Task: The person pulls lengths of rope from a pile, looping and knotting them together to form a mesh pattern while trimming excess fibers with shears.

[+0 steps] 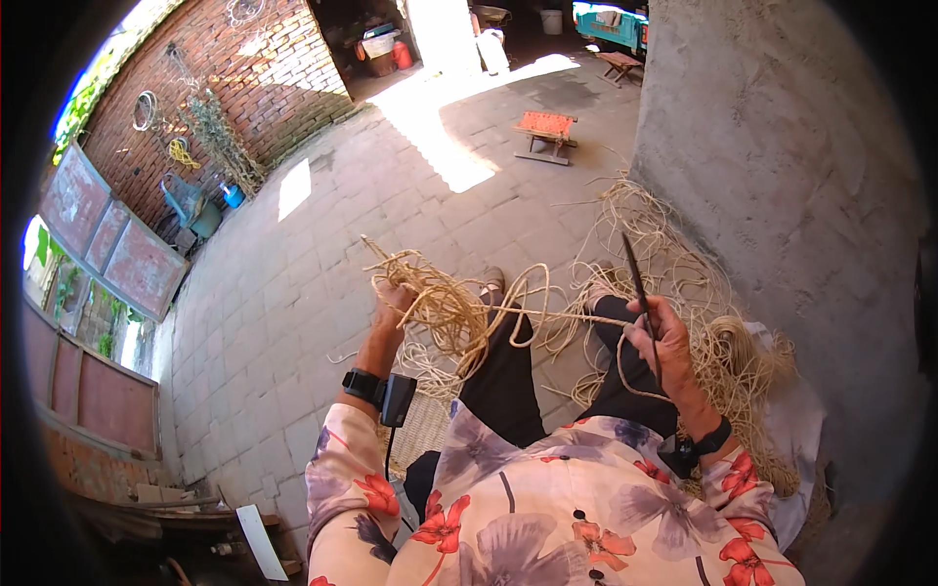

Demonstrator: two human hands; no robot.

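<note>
My left hand is closed round one end of a loose bundle of tan straw cord, which hangs in loops over my left leg. A strand of the cord runs across to my right hand. There the fingers are closed on a dark, thin, pointed tool, standing nearly upright, and they pinch the strand too. Its short tail curves down below that hand. Whether the tool is a blade or a large needle I cannot tell.
A big tangled heap of cord lies on the floor against the grey wall at right, partly on a white sheet. A low folding stool with a red woven seat stands ahead. Brick wall and blue container are far left.
</note>
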